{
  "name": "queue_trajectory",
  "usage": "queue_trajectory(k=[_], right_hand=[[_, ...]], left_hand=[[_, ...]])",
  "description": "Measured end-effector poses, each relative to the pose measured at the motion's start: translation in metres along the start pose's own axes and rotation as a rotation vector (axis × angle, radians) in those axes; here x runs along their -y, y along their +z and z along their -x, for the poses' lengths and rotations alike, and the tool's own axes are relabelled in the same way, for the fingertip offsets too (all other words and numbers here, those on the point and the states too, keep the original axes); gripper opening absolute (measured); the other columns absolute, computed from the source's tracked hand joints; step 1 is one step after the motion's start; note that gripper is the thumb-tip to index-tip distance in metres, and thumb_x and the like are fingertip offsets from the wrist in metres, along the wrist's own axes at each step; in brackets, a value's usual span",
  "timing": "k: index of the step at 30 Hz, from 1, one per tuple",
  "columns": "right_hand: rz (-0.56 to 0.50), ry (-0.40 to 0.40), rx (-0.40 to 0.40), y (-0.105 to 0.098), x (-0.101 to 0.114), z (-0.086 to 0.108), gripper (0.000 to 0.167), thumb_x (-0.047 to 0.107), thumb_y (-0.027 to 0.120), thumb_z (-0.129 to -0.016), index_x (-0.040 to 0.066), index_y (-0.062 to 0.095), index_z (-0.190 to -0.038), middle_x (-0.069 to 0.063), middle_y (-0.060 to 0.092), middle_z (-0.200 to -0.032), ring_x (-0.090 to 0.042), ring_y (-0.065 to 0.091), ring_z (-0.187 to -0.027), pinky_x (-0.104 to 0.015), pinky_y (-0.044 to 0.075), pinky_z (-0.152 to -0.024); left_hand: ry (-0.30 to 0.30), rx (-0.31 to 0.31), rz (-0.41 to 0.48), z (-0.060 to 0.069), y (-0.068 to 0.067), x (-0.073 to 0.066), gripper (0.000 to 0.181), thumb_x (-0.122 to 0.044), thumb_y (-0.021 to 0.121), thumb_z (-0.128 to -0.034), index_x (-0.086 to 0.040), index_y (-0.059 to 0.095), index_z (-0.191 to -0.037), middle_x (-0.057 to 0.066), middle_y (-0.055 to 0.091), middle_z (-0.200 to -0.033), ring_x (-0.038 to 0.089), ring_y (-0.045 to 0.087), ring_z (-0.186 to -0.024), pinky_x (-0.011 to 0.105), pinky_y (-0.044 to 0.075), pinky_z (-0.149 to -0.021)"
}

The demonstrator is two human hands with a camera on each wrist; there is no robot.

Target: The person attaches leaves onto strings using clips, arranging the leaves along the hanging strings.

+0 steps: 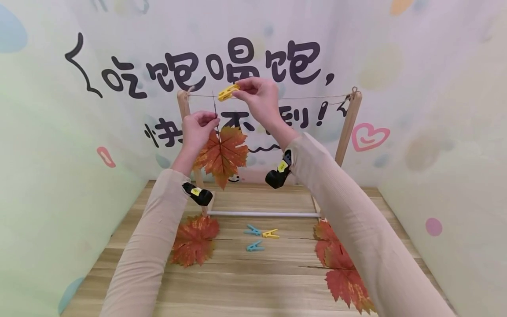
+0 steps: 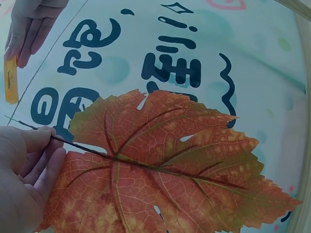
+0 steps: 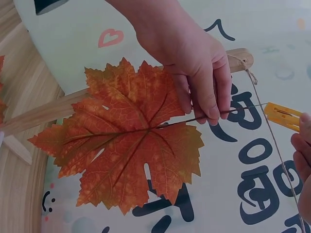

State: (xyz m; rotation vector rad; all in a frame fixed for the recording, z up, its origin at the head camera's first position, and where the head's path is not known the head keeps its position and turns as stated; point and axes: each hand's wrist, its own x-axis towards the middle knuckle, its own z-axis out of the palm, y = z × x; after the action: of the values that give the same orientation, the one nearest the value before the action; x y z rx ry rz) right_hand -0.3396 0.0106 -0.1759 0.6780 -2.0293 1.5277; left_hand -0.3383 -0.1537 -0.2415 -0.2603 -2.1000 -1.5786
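My left hand (image 1: pixel 200 130) pinches the dark stem of an orange-red artificial maple leaf (image 1: pixel 223 154), which hangs below the fingers. The stem's thin tip reaches up to the string (image 1: pixel 305 97). In my right hand (image 1: pixel 259 99) a yellow clothespin (image 1: pixel 227 92) is pinched between thumb and fingers. It sits at the string, close to the stem tip. In the right wrist view the clothespin (image 3: pixel 283 116) has its nose near the string and stem tip; whether it grips them I cannot tell. The left wrist view shows the leaf (image 2: pixel 165 165) spread wide beside my left hand (image 2: pixel 26 170).
The string runs between two wooden posts (image 1: pixel 348 127), joined low by a white rod (image 1: pixel 263 214). On the wooden table (image 1: pixel 253 281) lie two blue clothespins (image 1: pixel 255 247), a yellow clothespin (image 1: pixel 271 234), a leaf (image 1: pixel 195 242) at left and more leaves (image 1: pixel 346 281) at right.
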Motion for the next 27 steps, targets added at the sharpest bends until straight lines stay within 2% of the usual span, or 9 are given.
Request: queue_trajectory(k=[6, 13, 20, 27], right_hand=[[-0.034, 0.042, -0.004, 0.007, 0.002, -0.001, 0.021, 0.004, 0.069, -0.077, -0.005, 0.067, -0.096, -0.017, 0.066, -0.090, -0.016, 0.063, -0.075, -0.019, 0.051, -0.070], [-0.023, 0.088, -0.010, 0.007, 0.024, 0.007, 0.021, -0.001, 0.067, -0.078, -0.009, 0.065, -0.098, -0.020, 0.065, -0.093, -0.019, 0.063, -0.078, -0.019, 0.051, -0.071], [-0.053, 0.097, -0.009, 0.012, 0.004, -0.004, 0.021, 0.003, 0.069, -0.078, -0.005, 0.067, -0.097, -0.017, 0.066, -0.091, -0.015, 0.063, -0.076, -0.019, 0.051, -0.070], [-0.076, 0.107, -0.015, 0.016, -0.001, -0.005, 0.022, 0.003, 0.068, -0.078, -0.004, 0.066, -0.098, -0.016, 0.066, -0.090, -0.015, 0.063, -0.076, -0.019, 0.051, -0.071]], left_hand=[[0.006, 0.002, -0.036, 0.003, -0.001, 0.002, 0.021, -0.007, 0.065, -0.0830, 0.008, 0.064, -0.098, 0.021, 0.065, -0.096, 0.001, 0.054, -0.068, 0.013, 0.046, -0.065], [0.005, -0.008, -0.063, 0.002, 0.000, 0.007, 0.023, -0.010, 0.066, -0.0826, 0.006, 0.065, -0.099, 0.018, 0.066, -0.096, 0.003, 0.056, -0.071, 0.015, 0.048, -0.068], [0.004, -0.009, -0.072, 0.002, 0.002, 0.006, 0.022, -0.010, 0.066, -0.0829, 0.005, 0.066, -0.099, 0.017, 0.066, -0.096, 0.008, 0.058, -0.074, 0.017, 0.049, -0.068], [-0.005, -0.010, -0.058, 0.003, 0.002, 0.004, 0.021, -0.011, 0.065, -0.0832, 0.003, 0.066, -0.099, 0.016, 0.066, -0.096, 0.013, 0.060, -0.077, 0.018, 0.049, -0.069]])
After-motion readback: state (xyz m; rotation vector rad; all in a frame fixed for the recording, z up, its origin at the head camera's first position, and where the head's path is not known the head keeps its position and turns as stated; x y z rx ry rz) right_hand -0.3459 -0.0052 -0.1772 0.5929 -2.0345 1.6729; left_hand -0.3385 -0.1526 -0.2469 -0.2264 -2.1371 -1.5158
